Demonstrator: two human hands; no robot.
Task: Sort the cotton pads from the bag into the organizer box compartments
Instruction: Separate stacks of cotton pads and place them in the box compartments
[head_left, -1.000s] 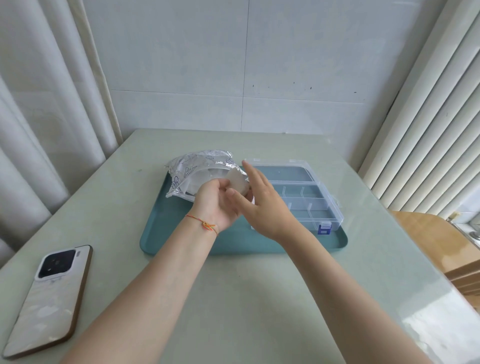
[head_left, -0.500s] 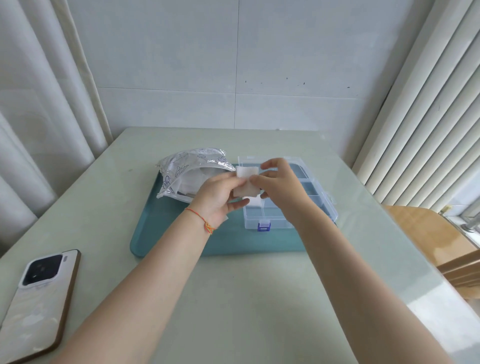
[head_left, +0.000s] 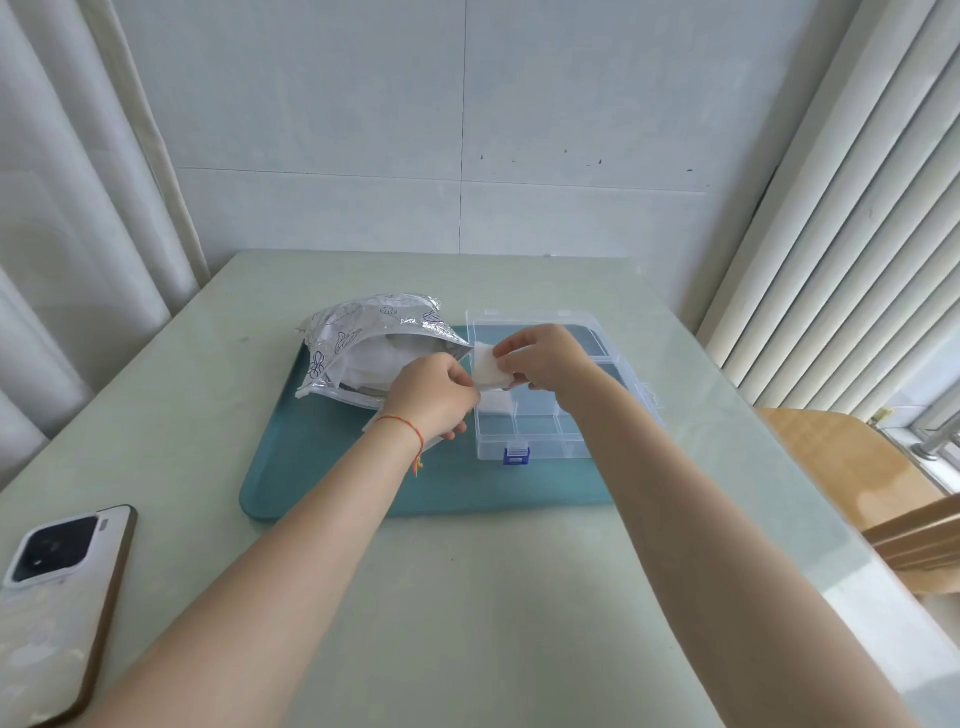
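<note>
A soft white square cotton pad (head_left: 488, 367) is pinched between curled fingers of the left hand (head_left: 434, 397) and right hand (head_left: 550, 364), above the clear plastic organizer box (head_left: 540, 439)'s left edge on the teal tray (head_left: 332, 467); the crinkled foil bag (head_left: 369, 348) lies at the tray's far-left corner.

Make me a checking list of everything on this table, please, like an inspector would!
Surface: pale green table with a teal tray on it.
Job's things: silver bag lies open on the tray's left; clear organizer box on its right, lid open; one cotton pad held above the box; another white pad seems to lie in a left compartment.
Clutter: phone face down at the table's near left edge.
Hands: left hand and right hand both pinch the cotton pad.
Cables: nothing seen.
Surroundings: tiled wall, curtain on the left, blinds on the right, wooden chair at right.
</note>
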